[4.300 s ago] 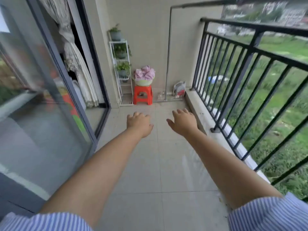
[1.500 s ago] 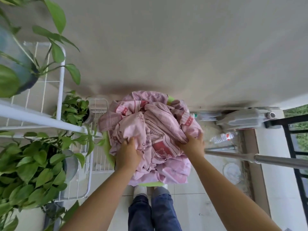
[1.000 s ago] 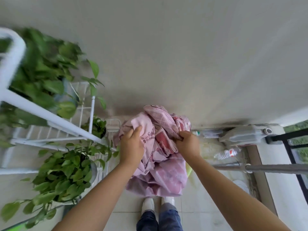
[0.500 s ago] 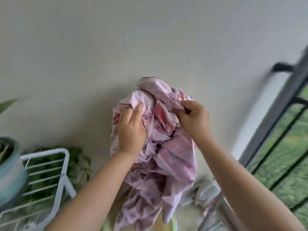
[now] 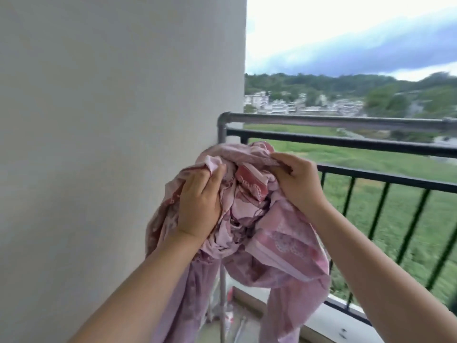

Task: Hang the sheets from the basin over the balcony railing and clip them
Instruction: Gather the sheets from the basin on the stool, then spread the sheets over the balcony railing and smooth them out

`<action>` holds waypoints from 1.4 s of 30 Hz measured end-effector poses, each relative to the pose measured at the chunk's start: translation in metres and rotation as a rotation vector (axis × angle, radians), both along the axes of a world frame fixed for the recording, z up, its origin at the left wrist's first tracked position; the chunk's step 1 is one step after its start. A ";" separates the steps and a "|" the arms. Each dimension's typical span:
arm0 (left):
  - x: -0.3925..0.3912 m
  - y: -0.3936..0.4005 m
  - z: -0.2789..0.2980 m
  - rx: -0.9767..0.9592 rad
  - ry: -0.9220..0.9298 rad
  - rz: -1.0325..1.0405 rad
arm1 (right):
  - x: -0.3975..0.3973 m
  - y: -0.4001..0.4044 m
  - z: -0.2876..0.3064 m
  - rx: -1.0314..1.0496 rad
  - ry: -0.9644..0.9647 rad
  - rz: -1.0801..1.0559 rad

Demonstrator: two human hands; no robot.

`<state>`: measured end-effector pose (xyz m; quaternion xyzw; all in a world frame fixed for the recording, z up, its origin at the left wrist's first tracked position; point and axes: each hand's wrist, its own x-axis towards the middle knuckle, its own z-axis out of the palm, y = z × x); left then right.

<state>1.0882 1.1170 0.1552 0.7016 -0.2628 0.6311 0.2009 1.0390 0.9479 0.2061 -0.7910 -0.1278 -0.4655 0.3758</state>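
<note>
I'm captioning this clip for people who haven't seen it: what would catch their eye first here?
A bunched pink patterned sheet fills the middle, its ends hanging down, with the left hand and right hand each gripping its top. Just behind runs the dark balcony railing under a grey metal pole, with green fields beyond.

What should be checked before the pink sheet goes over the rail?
1. Left hand grips the pink sheet: ok.
2. Right hand pinches its upper edge: ok.
3. Sheet spread out for hanging: not ok, bunched.
4. Sheet raised above the black balcony railing: not ok, roughly level with it.
5. Grey pipe rail bare: ok.
6. Clips at hand: cannot tell.
</note>
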 end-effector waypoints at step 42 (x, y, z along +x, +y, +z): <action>0.006 0.157 -0.008 -0.128 0.846 0.136 | 0.060 0.086 -0.137 0.025 0.909 0.122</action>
